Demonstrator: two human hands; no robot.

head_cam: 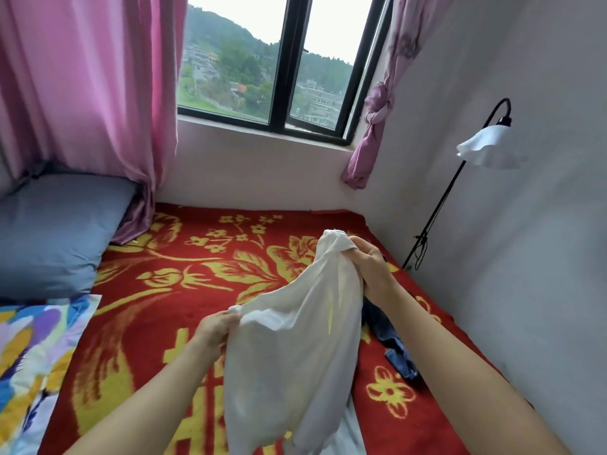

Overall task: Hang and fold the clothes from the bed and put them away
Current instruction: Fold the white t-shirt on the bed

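Held white garment (295, 339) above bed (164, 323): pinched low by left hand (215, 326), fisted at bunched top by right hand (371, 261). Risked slipping from the thin left grip onto blue denim garment (397, 353).

Pink curtain (85, 93) hangs far left, its hem bunched against a blue-grey pillow (56, 231). Black-framed window (281, 67) at centre, green hillside and buildings outside. Purple curtain (374, 126) right of the window, tied in a knot, lower end hanging loose. Black floor lamp (486, 149) with a white ruffled shade stands by the grey wall (542, 241), cord down the pole. Multicoloured floral quilt (33, 356) at bottom left, just below the pillow.
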